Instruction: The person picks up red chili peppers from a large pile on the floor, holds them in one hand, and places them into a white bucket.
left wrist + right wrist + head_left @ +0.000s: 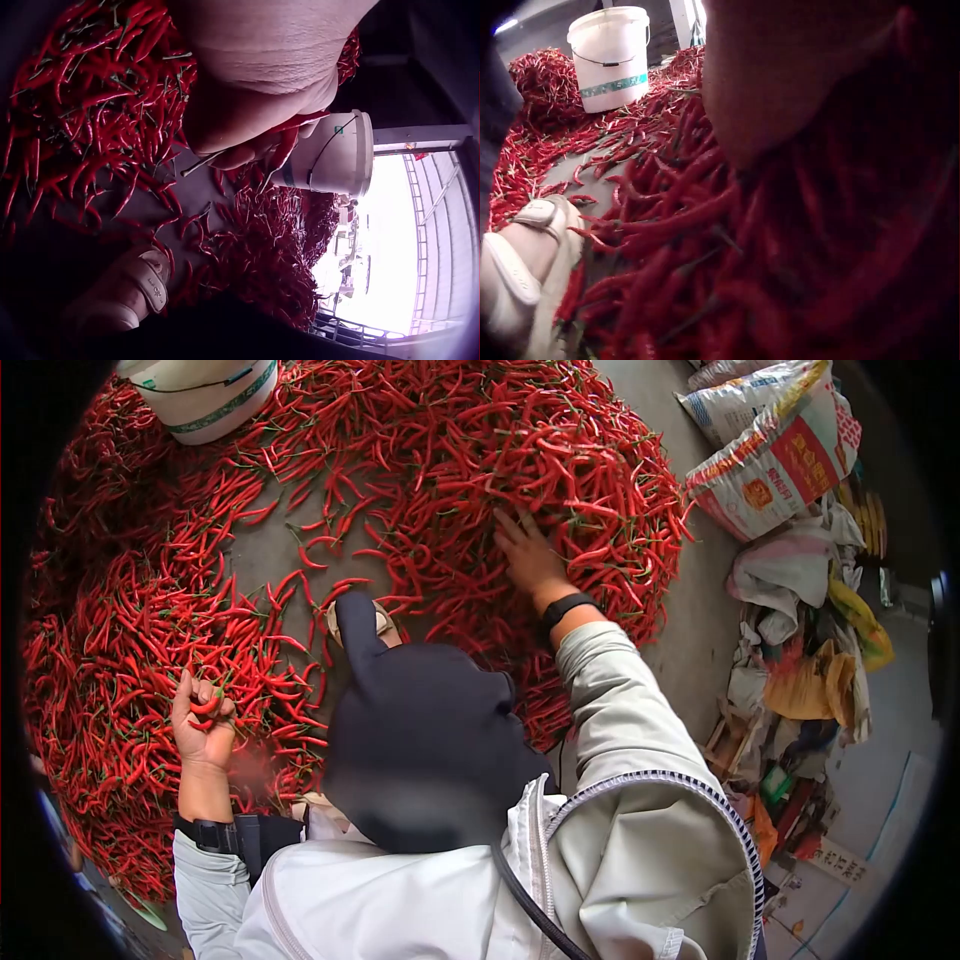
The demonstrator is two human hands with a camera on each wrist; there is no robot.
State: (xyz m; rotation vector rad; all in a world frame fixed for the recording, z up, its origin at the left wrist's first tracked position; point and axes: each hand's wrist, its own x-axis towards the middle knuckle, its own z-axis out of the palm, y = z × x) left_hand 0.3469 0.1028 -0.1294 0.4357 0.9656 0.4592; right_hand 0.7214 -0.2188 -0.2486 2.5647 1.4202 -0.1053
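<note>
Red chili peppers (560, 470) with green stems lie heaped over the floor. At the lower left of the head view, the left hand (205, 725) has its fingers curled round red peppers (206, 707); in the left wrist view a pepper (283, 146) and a stem stick out from under that hand (255, 82). The right hand (530, 558) rests on the right-hand heap, fingers spread loosely among the peppers. In the right wrist view this hand (780, 75) is dark and close over peppers (667, 210), its fingertips hidden.
A white bucket (215, 405) with a green band stands at the upper left. One sandalled foot (385, 625) is on the floor between the heaps. Printed sacks (775, 470) and cloths (785, 575) lie along the right side. Grey floor (265, 555) shows between the peppers.
</note>
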